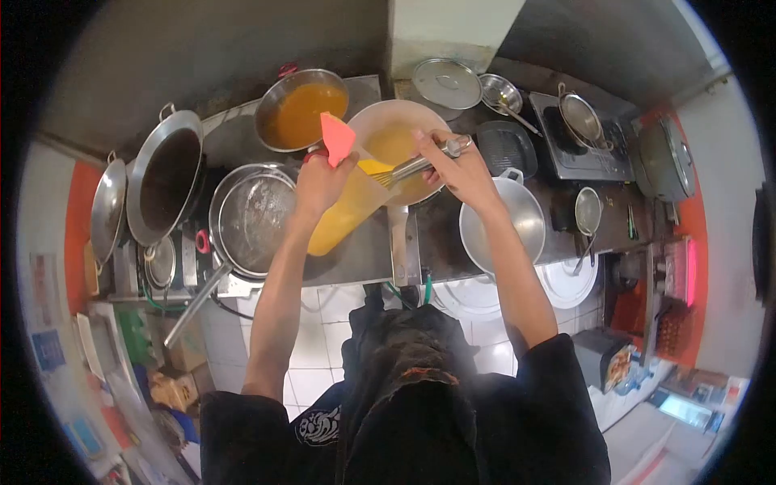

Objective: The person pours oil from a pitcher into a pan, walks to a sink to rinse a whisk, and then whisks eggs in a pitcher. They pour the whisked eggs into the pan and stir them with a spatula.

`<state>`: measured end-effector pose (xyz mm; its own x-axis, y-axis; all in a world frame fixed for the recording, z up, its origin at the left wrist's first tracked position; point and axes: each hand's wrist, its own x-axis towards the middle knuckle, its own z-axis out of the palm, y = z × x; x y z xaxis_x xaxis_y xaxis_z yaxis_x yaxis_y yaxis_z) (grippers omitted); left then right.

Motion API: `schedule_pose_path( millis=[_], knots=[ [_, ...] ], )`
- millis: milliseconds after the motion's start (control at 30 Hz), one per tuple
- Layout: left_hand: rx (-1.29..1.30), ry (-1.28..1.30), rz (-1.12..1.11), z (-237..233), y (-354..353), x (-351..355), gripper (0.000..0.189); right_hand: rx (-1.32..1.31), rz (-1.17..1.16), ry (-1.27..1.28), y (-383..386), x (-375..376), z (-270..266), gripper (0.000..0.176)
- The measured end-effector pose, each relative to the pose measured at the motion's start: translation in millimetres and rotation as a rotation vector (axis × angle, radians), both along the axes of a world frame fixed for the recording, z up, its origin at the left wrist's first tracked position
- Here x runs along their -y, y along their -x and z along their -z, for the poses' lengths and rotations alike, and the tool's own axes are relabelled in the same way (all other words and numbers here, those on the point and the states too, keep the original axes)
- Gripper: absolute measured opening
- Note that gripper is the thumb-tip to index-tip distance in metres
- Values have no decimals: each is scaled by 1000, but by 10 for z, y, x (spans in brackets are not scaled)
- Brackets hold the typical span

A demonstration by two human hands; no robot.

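My left hand (321,184) is closed at the upper side of a translucent plastic container (349,217), tilted with yellow liquid in it. A pink spatula (338,139) sticks up from the same hand. My right hand (462,174) grips the steel handle of a whisk (406,168), its wires at the container's mouth. Below the mouth is a pale frying pan (424,118) with yellow liquid in it, its handle pointing toward me. Behind my left hand stands a steel pan (301,79) of orange liquid.
To the left, a large strainer (257,218) with a long handle stands near big woks (166,178). An aluminium pot (503,222) sits beside my right forearm. Further right are a grill pan (507,148), a stove (578,153) and a small strainer (588,212). A glass lid (447,83) rests at the back.
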<state>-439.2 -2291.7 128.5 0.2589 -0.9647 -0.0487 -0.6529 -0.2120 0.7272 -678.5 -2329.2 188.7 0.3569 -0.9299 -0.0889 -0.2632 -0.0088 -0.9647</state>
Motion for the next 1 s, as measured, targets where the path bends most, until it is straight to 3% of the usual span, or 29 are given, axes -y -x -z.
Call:
schedule_pose_path(
  millis=[133, 233, 500, 1000],
  knots=[
    [26, 5, 104, 191, -182, 313, 43, -21, 66, 51, -21, 40, -67, 51],
    [9, -111, 98, 25, -191, 410, 50, -59, 139, 33, -18, 82, -22, 51],
    [116, -123, 184, 40, -360, 681, 57, -55, 213, 154, -93, 169, 4, 51],
    [362, -201, 318, -355, 20, 941, 54, 93, 308, 139, -93, 204, -5, 54]
  ],
)
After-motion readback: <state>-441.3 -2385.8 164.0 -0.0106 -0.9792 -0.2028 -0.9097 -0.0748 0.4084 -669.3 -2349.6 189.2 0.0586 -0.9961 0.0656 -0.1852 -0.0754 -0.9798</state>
